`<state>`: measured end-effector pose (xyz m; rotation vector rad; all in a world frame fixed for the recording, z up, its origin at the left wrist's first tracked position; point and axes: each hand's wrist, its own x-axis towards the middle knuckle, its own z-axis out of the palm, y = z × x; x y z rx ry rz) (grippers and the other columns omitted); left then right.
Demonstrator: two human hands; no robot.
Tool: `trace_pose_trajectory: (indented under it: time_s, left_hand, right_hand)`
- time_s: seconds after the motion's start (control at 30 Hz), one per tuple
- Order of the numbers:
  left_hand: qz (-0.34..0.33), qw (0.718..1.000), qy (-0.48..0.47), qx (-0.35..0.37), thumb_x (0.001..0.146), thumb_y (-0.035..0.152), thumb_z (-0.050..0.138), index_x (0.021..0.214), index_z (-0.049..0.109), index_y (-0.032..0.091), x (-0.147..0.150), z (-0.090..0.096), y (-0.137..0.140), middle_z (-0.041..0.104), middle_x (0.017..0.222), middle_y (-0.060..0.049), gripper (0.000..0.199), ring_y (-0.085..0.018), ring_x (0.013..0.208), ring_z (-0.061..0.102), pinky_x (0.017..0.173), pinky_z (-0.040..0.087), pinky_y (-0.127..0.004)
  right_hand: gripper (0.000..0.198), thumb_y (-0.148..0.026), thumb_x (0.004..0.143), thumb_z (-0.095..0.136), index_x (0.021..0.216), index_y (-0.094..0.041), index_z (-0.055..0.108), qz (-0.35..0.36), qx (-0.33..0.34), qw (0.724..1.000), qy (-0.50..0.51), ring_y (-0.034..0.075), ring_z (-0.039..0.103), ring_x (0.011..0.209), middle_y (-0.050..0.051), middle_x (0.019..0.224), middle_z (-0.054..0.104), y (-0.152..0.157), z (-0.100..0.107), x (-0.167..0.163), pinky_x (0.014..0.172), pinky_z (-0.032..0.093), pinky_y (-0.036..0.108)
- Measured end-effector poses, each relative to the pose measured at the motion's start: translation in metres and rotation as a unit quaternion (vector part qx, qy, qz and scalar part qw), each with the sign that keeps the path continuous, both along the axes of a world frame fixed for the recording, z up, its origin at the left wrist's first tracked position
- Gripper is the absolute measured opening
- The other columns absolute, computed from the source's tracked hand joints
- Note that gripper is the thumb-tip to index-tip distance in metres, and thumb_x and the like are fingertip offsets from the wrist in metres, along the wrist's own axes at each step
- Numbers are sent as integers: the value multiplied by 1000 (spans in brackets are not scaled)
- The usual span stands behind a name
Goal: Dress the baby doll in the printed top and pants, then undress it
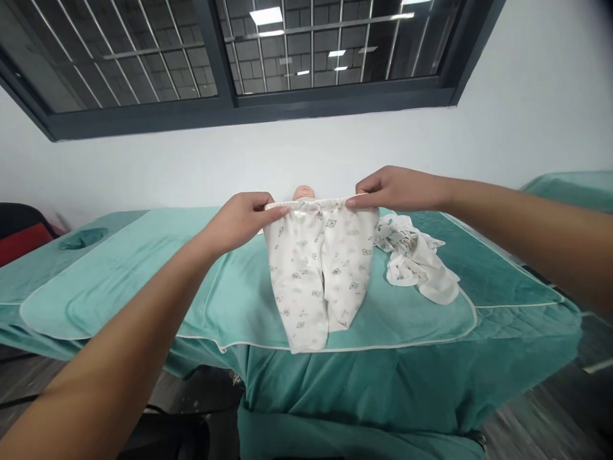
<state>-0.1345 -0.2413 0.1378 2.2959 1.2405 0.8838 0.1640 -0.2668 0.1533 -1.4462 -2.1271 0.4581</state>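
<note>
A small pair of white baby pants (pixel 306 268) with a tiny printed pattern hangs upright between my hands, legs down. My left hand (pixel 242 220) pinches one end of the elastic waistband. At the other end, my right hand (pixel 395 190) grips the waistband between thumb and fingers. Behind the waistband shows the top of a doll's head (pixel 303 191); the pants hide most of what lies there. Just right of the pants, a crumpled white printed cloth (pixel 416 255) lies on the light green blanket (pixel 143 275).
The blanket covers a bed with a darker green quilted cover (pixel 507 287). A white wall (pixel 191 166) with a barred window (pixel 287 57) rises behind. A black and red seat (pixel 23 233) stands at the far left, with a dark chair (pixel 167 434) below the bed's front edge.
</note>
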Motion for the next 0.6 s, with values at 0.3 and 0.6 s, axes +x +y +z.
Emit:
trace_pose_trajectory:
  time_s: [0.3,0.6]
  left_hand:
    - [-76,956,-280,36,89,40,60,72,51,20,40,7,-7,53,72,0,28,-14,71,55,67,46,-27]
    - [-40,966,-256,15,75,33,75,118,57,24,58,-42,-10,61,124,-8,47,-30,120,56,99,48,-42]
  right_hand:
    - [39,-51,74,79,75,-20,55,68,30,969,234,16,55,71,0,72,55,-9,-2,-75,61,44,29]
    - [15,-33,84,66,90,-25,56,12,68,890,451,20,64,91,1,89,63,25,-4,-98,74,55,30]
